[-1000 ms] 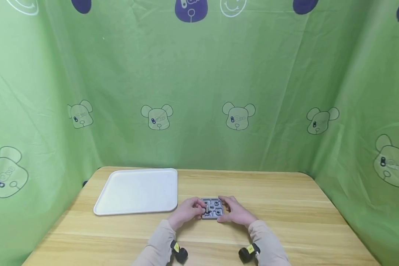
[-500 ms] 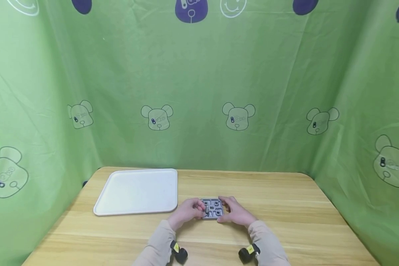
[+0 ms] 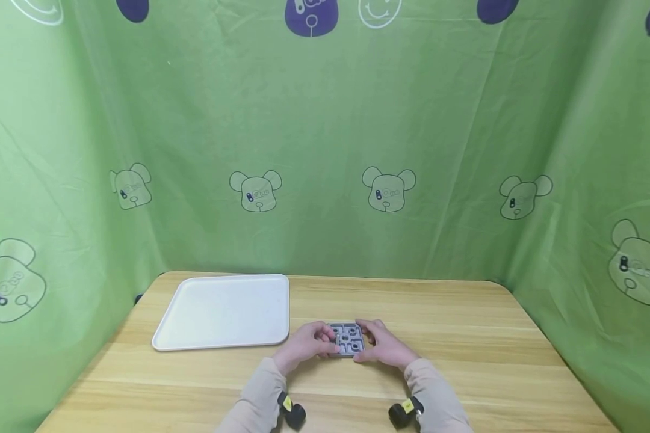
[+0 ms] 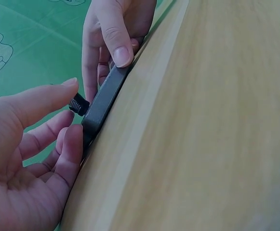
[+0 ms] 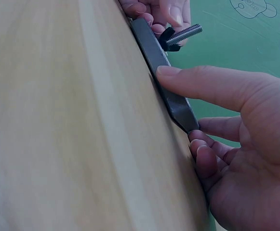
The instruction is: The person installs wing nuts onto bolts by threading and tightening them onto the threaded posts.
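A grey square plate [image 3: 349, 337] with recessed slots lies flat on the wooden table between both hands. Standing over its left side is a threaded metal screw [image 5: 185, 34] with a black winged base. My left hand [image 3: 306, 341] pinches about this screw with thumb and finger, while another finger rests against the plate's edge; the exact contact is partly hidden. My right hand [image 3: 383, 343] grips the plate's right side, its thumb on the near edge and fingers at the far corner. From the left wrist view, only the screw's dark end [image 4: 79, 104] shows beside the thumb.
A white tray [image 3: 222, 313] sits at the left rear of the wooden table [image 3: 455, 337]. Green curtains [image 3: 325, 240] with bear prints enclose the back and sides. Each wrist wears a small black camera.
My left thumb has slid a little to the right across the screw, which now shows less in the head view. The plate and right hand stay in place.
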The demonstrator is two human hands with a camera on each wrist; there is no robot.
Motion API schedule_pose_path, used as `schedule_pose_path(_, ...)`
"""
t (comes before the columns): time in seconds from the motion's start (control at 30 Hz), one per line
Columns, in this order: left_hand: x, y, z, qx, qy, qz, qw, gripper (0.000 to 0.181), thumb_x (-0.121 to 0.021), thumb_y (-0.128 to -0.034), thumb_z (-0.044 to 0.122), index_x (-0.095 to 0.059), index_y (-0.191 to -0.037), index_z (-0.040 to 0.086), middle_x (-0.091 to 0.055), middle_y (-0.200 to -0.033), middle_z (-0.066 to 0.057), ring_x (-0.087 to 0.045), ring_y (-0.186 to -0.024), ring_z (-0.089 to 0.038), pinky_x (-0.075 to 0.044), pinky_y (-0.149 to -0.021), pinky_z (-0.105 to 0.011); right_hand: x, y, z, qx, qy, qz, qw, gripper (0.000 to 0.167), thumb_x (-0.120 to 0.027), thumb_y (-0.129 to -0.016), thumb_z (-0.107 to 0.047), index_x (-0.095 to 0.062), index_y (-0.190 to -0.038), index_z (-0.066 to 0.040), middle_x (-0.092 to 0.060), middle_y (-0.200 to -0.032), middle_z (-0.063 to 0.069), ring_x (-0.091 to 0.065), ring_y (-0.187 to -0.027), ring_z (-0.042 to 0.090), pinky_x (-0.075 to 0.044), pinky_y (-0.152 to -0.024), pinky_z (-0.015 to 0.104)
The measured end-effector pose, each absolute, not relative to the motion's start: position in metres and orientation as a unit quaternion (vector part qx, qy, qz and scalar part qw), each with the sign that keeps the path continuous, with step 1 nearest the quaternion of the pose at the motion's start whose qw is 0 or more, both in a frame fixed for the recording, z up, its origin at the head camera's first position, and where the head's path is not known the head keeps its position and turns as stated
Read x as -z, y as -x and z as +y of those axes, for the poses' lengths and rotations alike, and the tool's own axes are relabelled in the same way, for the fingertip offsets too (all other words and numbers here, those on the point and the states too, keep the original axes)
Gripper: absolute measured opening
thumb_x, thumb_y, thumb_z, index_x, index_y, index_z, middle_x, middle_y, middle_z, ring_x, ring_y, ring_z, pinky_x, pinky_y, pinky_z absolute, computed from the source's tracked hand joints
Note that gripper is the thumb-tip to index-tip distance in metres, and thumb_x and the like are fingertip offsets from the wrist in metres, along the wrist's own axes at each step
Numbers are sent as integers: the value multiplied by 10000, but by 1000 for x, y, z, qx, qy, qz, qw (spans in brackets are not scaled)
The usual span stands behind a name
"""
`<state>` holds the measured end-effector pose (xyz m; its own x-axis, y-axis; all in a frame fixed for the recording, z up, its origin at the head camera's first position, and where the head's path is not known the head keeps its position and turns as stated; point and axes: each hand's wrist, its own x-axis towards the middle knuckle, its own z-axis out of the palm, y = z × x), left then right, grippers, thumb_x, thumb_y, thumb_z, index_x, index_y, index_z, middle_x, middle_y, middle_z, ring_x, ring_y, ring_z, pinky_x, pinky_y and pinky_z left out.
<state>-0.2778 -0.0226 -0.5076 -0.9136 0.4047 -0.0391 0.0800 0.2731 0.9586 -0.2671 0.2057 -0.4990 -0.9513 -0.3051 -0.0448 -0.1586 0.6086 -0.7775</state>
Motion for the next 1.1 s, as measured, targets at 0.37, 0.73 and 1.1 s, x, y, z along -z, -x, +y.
schedule_pose_path(0.37,505,277,-22,-575,-158,790,143,262,-765,-784,133,-670,-1007,32,-560,-782,11,-550,-678,-110,-502,-624,-225,498,267,206,422,128,893,91,916,-836,-678,-238,-396,-1457,-38,-490,-1235,120,-478,-1143,262,-418,-1020,516)
schedule_pose_path(0.73,504,275,-22,-555,-165,804,133,189,-707,-836,107,-706,-1012,36,-578,-806,-1,-545,-704,-107,-485,-628,-213,497,266,207,423,134,892,88,918,-838,-673,-225,-397,-1453,-29,-498,-1238,132,-489,-1128,263,-399,-1033,536)
schedule_pose_path(1.1,505,274,-23,-559,-162,802,135,173,-655,-870,79,-704,-1024,16,-645,-911,-55,-550,-745,-102,-490,-639,-202,499,266,206,420,138,893,81,913,-839,-670,-231,-406,-1444,-14,-505,-1221,132,-494,-1104,256,-437,-994,488)
